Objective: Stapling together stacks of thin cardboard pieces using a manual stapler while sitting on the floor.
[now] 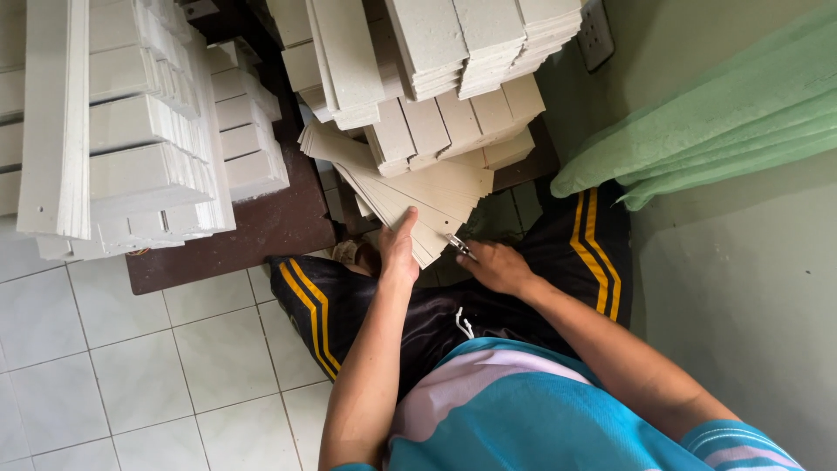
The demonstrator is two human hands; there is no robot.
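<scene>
Left hand [399, 249]: fingers extended nearly flat, pressing on a fanned stack of thin cream card sheets [427, 205] that juts off the dark counter [261, 227] above the person's lap. Right hand [495, 264]: fingers closed around a small metal tool [459, 247] at the stack's lower corner. Sheets appear light, fairly stiff, prone to sliding; best pinched at the edge. Taller grey-white board stacks [131, 131] nearby.

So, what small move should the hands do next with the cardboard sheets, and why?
Probably close the scissors on the edge of the sheets. The left hand already presses flat on the fanned stack, steadying it, and the right hand holds the small metal blades right at the stack's lower edge.
</scene>
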